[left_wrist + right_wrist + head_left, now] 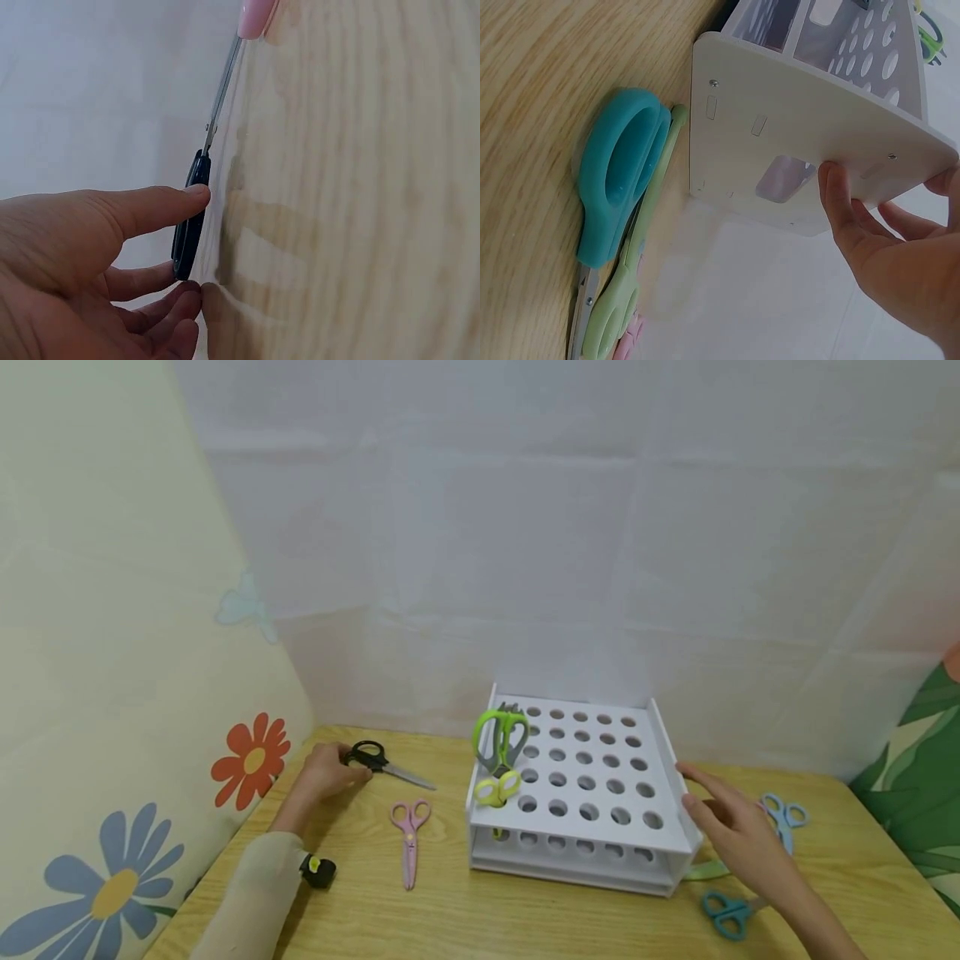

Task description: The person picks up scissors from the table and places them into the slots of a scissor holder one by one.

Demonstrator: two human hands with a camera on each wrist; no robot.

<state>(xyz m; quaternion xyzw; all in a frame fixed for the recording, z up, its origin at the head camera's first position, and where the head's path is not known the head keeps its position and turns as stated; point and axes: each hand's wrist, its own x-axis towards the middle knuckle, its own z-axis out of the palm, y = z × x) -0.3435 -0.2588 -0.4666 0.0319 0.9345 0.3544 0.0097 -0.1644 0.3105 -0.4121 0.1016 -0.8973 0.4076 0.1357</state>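
My left hand holds the black-handled scissors near the table's back left. In the left wrist view the thumb lies on the black handle, with fingers behind it. Pink scissors lie closer to me, blades toward the front. My right hand touches the right side panel of a white rack with several round holes. The right wrist view shows one digit against the panel. Green-and-grey scissors and yellow-green scissors stand in the rack's left holes.
Right of the rack, teal scissors, light blue scissors and light green scissors lie on the wooden table. Something pink shows beside them. A white sheet hangs behind; flower-printed cloth borders the left.
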